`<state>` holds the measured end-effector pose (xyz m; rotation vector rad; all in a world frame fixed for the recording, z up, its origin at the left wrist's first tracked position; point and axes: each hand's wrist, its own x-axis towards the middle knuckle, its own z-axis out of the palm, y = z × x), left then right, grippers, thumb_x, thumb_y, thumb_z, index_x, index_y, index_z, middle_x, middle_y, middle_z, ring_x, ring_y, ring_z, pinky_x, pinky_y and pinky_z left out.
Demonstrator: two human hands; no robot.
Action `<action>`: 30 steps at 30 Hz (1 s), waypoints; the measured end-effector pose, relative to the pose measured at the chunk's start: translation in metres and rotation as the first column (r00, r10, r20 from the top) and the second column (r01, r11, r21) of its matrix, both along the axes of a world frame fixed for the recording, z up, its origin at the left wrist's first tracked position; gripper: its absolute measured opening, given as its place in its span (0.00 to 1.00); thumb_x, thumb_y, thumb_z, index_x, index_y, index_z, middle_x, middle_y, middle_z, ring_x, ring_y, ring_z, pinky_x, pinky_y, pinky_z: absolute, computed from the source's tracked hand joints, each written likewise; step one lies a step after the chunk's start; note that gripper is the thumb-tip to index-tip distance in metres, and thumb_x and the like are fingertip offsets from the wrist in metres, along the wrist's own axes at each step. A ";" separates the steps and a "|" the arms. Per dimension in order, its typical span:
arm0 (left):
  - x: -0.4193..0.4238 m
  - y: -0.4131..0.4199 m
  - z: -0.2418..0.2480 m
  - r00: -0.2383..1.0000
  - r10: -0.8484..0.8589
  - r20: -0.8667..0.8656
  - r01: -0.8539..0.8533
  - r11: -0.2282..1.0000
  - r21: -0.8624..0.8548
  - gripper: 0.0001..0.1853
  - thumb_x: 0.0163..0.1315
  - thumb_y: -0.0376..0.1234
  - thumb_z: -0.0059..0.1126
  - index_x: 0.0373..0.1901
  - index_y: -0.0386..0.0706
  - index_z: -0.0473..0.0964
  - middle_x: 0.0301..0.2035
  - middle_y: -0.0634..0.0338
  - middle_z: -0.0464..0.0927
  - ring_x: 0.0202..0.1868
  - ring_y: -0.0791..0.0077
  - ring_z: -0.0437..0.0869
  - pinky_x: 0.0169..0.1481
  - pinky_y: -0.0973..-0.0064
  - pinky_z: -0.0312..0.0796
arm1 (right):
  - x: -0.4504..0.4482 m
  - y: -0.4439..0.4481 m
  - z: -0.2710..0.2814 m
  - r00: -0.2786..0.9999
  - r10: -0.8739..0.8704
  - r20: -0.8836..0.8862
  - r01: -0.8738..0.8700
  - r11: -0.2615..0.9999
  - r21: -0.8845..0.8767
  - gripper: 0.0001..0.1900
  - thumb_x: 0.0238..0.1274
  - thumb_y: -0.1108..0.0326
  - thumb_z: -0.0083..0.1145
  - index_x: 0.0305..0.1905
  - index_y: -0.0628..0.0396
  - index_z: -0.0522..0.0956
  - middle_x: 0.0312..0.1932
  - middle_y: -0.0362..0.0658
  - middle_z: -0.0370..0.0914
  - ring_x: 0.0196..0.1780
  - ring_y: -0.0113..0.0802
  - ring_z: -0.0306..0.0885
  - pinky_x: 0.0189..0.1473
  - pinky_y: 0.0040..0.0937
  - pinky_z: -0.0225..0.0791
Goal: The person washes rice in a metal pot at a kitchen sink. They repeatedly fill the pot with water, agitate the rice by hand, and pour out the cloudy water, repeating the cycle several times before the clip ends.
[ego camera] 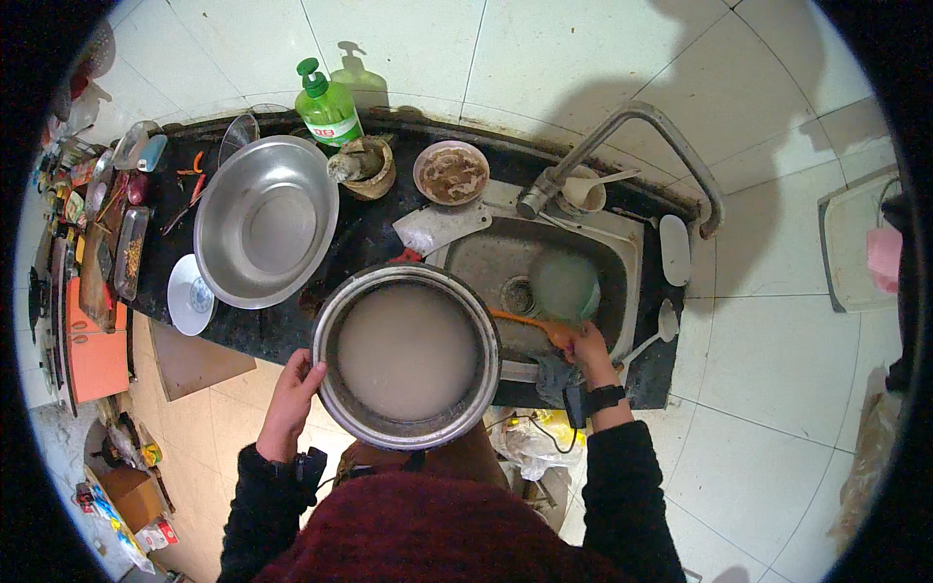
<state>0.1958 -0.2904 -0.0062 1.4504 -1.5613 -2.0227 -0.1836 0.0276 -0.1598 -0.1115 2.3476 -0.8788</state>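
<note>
My left hand grips the left rim of a large round metal pot that holds cloudy, greyish liquid. The pot is at the counter's front edge, close to my body and beside the sink. Over the front right of the stainless steel sink, my right hand is closed on an orange plastic thing, whose thin part runs left towards the pot. What kind of tool it is, I cannot tell. A round, pale greenish thing lies in the basin beyond that hand. A dark grey cloth hangs over the sink's front edge.
The metal faucet arches behind the sink. A cleaver lies at its left corner, with a brown-stained bowl behind. Further left are a large metal basin, a stone mortar, a green pump bottle and a white bowl.
</note>
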 end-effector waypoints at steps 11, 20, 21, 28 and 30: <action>0.000 0.001 0.002 1.000 -0.016 0.007 0.016 1.000 -0.007 0.09 0.65 0.35 0.50 0.41 0.40 0.68 0.32 0.66 0.71 0.34 0.83 0.69 0.39 0.83 0.63 | 0.040 0.022 0.119 0.637 0.562 -0.528 -0.095 0.737 0.669 0.16 0.53 0.69 0.50 0.49 0.48 0.70 0.37 0.46 0.72 0.39 0.46 0.76 0.33 0.42 0.70; -0.001 0.001 0.001 1.000 0.003 -0.026 -0.003 1.000 0.020 0.10 0.65 0.35 0.51 0.43 0.39 0.68 0.34 0.64 0.72 0.37 0.82 0.70 0.42 0.82 0.64 | 0.025 0.036 0.122 0.569 0.556 -0.605 0.022 0.726 0.688 0.15 0.52 0.69 0.54 0.47 0.48 0.70 0.37 0.47 0.72 0.37 0.48 0.76 0.31 0.42 0.70; -0.001 0.001 0.000 1.000 0.000 -0.030 0.001 1.000 0.021 0.10 0.65 0.35 0.51 0.43 0.39 0.68 0.34 0.64 0.72 0.37 0.82 0.70 0.42 0.82 0.64 | 0.023 0.034 0.120 0.644 0.513 -0.568 0.005 0.740 0.673 0.15 0.53 0.69 0.54 0.47 0.49 0.70 0.38 0.48 0.72 0.38 0.48 0.76 0.32 0.42 0.70; 0.000 0.001 -0.002 0.999 0.038 -0.019 -0.037 0.999 0.028 0.10 0.65 0.34 0.51 0.43 0.39 0.68 0.33 0.65 0.71 0.36 0.82 0.70 0.42 0.82 0.64 | -0.010 0.026 0.069 0.949 0.193 -0.248 -0.121 0.953 0.276 0.13 0.60 0.69 0.51 0.49 0.60 0.69 0.32 0.51 0.78 0.31 0.39 0.80 0.30 0.34 0.72; 0.000 0.001 -0.002 1.000 0.028 -0.006 -0.028 1.000 0.015 0.10 0.65 0.34 0.51 0.42 0.39 0.68 0.32 0.65 0.71 0.36 0.82 0.70 0.42 0.83 0.64 | -0.023 0.025 0.047 0.990 0.104 -0.098 -0.089 0.984 0.153 0.14 0.60 0.68 0.51 0.48 0.64 0.69 0.29 0.51 0.78 0.27 0.35 0.79 0.28 0.31 0.72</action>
